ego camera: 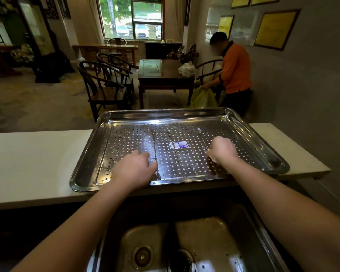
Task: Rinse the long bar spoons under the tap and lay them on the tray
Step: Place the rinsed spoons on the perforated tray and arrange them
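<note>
A perforated steel tray (253,138) lies on the white counter ledge beyond the sink. Three long bar spoons lie on it, bowls pointing away from me: a left spoon (154,142), a middle spoon (175,150) and a right spoon (202,137). My left hand (134,167) rests knuckles-up on the tray's near left part, thumb and curled fingers at the left spoon's handle. My right hand (222,149) is curled over the near end of the right spoon, whose handle disappears under the fingers. The middle spoon lies untouched between my hands, beside a blue sticker (178,145).
A steel sink (234,232) with a round drain (142,256) lies directly below my forearms. The white ledge (37,163) extends left and right of the tray. Beyond it stand dark wooden chairs (104,85), a table (165,75) and a person in an orange top (234,69).
</note>
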### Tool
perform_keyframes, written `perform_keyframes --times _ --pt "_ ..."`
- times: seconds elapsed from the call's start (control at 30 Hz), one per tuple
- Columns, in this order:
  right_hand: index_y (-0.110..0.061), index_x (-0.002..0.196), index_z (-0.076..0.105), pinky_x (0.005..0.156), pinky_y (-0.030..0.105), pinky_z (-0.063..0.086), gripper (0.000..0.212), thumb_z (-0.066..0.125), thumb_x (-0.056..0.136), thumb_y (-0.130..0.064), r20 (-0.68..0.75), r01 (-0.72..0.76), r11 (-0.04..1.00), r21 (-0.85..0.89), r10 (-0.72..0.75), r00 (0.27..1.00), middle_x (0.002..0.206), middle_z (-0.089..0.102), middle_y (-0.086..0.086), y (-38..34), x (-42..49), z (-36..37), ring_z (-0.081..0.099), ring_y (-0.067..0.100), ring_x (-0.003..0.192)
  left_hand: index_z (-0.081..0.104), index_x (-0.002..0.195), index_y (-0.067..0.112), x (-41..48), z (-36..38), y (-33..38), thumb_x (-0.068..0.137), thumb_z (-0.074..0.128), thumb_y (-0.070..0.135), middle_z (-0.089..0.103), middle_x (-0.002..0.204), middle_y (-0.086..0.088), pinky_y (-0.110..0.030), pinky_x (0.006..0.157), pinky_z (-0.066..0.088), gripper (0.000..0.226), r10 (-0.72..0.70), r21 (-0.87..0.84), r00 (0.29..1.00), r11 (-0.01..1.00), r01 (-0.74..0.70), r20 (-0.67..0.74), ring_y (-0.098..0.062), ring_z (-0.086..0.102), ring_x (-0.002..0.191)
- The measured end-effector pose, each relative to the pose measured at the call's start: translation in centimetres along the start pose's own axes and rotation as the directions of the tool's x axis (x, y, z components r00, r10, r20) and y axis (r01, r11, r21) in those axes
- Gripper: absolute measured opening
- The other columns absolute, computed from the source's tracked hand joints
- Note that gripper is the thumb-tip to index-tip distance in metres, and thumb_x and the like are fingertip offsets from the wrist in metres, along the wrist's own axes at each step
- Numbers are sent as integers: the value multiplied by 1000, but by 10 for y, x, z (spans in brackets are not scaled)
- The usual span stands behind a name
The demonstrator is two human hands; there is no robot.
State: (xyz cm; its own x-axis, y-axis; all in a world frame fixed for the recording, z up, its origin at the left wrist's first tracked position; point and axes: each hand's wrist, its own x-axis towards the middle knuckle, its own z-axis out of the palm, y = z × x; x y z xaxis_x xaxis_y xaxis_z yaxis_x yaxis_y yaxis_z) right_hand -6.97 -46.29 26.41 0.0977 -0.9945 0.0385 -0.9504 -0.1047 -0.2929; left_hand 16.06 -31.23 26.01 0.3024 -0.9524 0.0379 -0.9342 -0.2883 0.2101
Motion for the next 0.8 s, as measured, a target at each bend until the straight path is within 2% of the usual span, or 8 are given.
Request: perform_keyframes --times 0.23,0.37,0.57,0.7,0.8 --pt "-9 76 72 64 39 62 12 66 85 -5 7 19 1000 5 -19 1000 69 69 5 -10 -2 6 68 23 67 53 129 25 -7 -1 4 87 32 56 55 128 -9 -44 90 48 56 -3 60 1000 998 2 21 -29 54 114" --pt "-9 75 73 65 41 63 14 65 86 -6 11 39 999 31 -40 999 69 69 6 -16 -2 12 69 24 67 51 131 27 -6 0 3 88 31 57 52 130 -9 -46 91 46 56 -26 49 998 999 23 57 -29 49 118" --pt "-7 78 76 66 42 63 11 67 85 -8 22 104 994 42 -105 994 68 71 7 -26 -4 16 71 24 65 53 128 26 -6 0 3 87 32 54 53 126 -9 -43 85 43 53 -22 31 998 999 21 52 -29 48 117" --pt "-6 79 74 71 41 63 10 70 85 -13 28 136 990 39 -137 990 70 72 9 -31 -9 14 71 26 68 53 127 27 -6 0 3 87 33 53 53 126 -9 -43 86 43 52 -29 31 998 999 27 58 -29 48 118" --pt "-5 74 74 68 40 63 13 67 85 -8 34 143 989 39 -144 989 67 72 11 -34 -11 13 72 26 65 51 128 31 -7 0 3 87 32 53 52 128 -9 -43 86 42 50 -25 28 997 999 23 68 -29 47 119"
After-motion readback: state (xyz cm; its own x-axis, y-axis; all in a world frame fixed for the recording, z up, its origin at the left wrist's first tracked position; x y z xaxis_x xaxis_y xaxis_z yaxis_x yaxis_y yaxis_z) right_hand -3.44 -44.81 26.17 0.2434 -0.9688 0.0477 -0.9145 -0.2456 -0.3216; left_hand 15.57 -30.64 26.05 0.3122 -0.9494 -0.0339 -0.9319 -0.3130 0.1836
